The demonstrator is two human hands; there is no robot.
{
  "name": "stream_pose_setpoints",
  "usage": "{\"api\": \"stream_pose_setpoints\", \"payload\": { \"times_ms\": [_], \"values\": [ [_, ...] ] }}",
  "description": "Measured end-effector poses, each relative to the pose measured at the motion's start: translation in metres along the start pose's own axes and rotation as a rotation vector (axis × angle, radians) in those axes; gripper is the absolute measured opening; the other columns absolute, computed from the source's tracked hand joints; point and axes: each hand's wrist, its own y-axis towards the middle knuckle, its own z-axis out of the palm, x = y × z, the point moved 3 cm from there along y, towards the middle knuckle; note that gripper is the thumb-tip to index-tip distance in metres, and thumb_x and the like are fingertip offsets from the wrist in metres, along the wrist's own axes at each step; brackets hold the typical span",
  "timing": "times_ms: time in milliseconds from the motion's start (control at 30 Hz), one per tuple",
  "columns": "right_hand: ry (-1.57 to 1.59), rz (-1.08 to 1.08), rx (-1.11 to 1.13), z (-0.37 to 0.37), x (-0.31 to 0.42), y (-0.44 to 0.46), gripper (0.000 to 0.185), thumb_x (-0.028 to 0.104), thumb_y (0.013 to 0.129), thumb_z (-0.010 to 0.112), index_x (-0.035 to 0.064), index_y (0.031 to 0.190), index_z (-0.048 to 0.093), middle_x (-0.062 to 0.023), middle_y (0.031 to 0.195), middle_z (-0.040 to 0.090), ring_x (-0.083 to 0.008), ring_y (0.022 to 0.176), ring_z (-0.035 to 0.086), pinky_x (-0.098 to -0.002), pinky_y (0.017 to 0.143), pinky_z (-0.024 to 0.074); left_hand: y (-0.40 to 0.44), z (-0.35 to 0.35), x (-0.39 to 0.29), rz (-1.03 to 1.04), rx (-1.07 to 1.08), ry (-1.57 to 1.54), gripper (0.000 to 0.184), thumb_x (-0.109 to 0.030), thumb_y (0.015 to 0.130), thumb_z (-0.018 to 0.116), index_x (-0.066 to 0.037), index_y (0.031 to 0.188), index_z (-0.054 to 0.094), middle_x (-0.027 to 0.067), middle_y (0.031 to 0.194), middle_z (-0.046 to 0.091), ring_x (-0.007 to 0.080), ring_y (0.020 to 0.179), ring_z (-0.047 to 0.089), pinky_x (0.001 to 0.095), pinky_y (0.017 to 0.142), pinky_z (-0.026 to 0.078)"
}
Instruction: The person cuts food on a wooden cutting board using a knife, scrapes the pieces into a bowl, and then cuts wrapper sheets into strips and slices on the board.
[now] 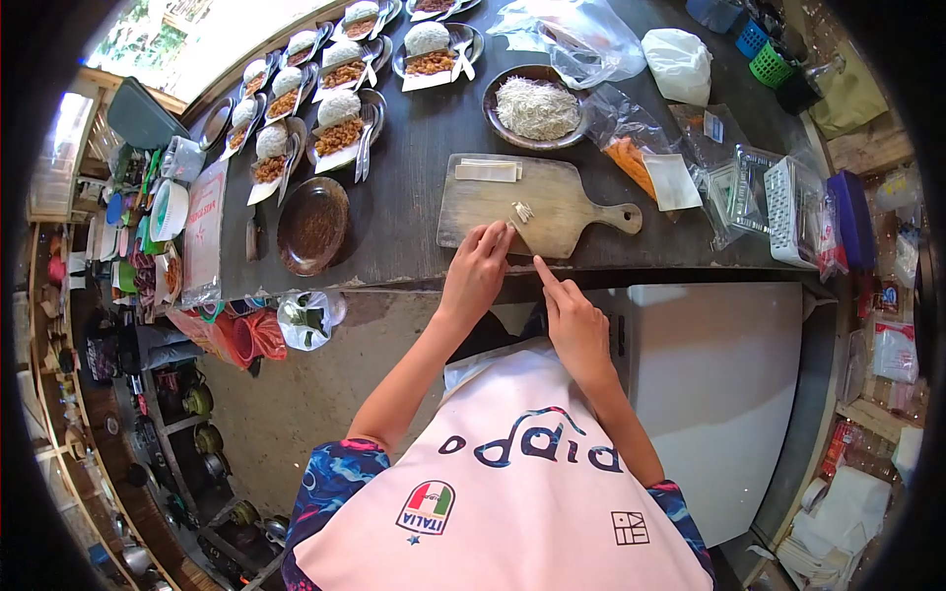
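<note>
A wooden cutting board with a handle lies at the table's front edge. My left hand rests on its near edge, fingertips pressed together; what they hold is hidden. My right hand is closed just right of it, index finger stretched along a knife whose thin blade barely shows. A few small pale cut strips lie just beyond my fingertips. Farther back on the board sit flat pale rectangular pieces. Behind the board stands a brown bowl of white shreds.
Several plates with rice, brown food and cutlery stand at the back left. A bare brown plate lies left of the board. On the right are a bag of orange food, a white plastic bag and a white basket.
</note>
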Motion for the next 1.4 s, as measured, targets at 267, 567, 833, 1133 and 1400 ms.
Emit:
{"api": "stream_pose_setpoints", "payload": {
  "times_ms": [267, 567, 833, 1133, 1400],
  "values": [
    [-0.220, -0.049, -0.023, 0.004, 0.000, 0.000, 0.058, 0.017, 0.105, 0.057, 0.0339, 0.159, 0.047, -0.0103, 0.089, 0.065, -0.0342, 0.068, 0.071, -0.0486, 0.063, 0.0598, -0.009, 0.018, -0.009, -0.053, -0.103, -0.019, 0.054, -0.004, 0.085, 0.062, 0.010, 0.138, 0.058, 0.0177, 0.142, 0.054, 0.0365, 0.130, 0.051, 0.0452, 0.112, 0.046],
    [-0.166, -0.077, -0.053, 0.012, 0.001, 0.017, 0.057, 0.018, 0.105, 0.057, 0.0357, 0.159, 0.046, -0.0128, 0.084, 0.064, -0.0382, 0.068, 0.070, -0.0509, 0.063, 0.0583, -0.016, 0.026, -0.003, -0.042, -0.105, 0.024, 0.060, -0.012, 0.085, 0.062, 0.009, 0.141, 0.056, 0.0161, 0.150, 0.050, 0.0335, 0.135, 0.048, 0.0433, 0.115, 0.043],
    [-0.155, -0.109, -0.077, 0.023, -0.004, 0.028, 0.062, 0.017, 0.103, 0.058, 0.0378, 0.160, 0.044, -0.0123, 0.086, 0.066, -0.0372, 0.064, 0.071, -0.0504, 0.061, 0.0597, -0.020, 0.031, -0.006, -0.089, -0.105, 0.000, 0.064, -0.013, 0.084, 0.063, 0.008, 0.144, 0.054, 0.0161, 0.149, 0.050, 0.0321, 0.138, 0.047, 0.0418, 0.118, 0.042],
    [-0.266, -0.056, -0.031, 0.008, 0.000, -0.004, 0.069, 0.014, 0.101, 0.062, 0.0395, 0.161, 0.041, -0.0089, 0.084, 0.060, -0.0339, 0.062, 0.070, -0.0477, 0.058, 0.0592, -0.017, 0.029, -0.005, -0.090, -0.110, 0.013, 0.069, -0.012, 0.081, 0.064, 0.007, 0.146, 0.053, 0.0143, 0.147, 0.051, 0.0294, 0.137, 0.047, 0.0396, 0.117, 0.042],
    [-0.252, -0.091, -0.020, 0.018, -0.002, 0.016, 0.067, 0.016, 0.103, 0.060, 0.0384, 0.163, 0.039, -0.0099, 0.084, 0.060, -0.0345, 0.066, 0.070, -0.0483, 0.060, 0.0590, -0.019, 0.030, -0.003, -0.095, -0.113, -0.027, 0.066, -0.012, 0.082, 0.063, 0.008, 0.144, 0.055, 0.0152, 0.150, 0.050, 0.0308, 0.140, 0.045, 0.0414, 0.117, 0.043]
  ]
}}
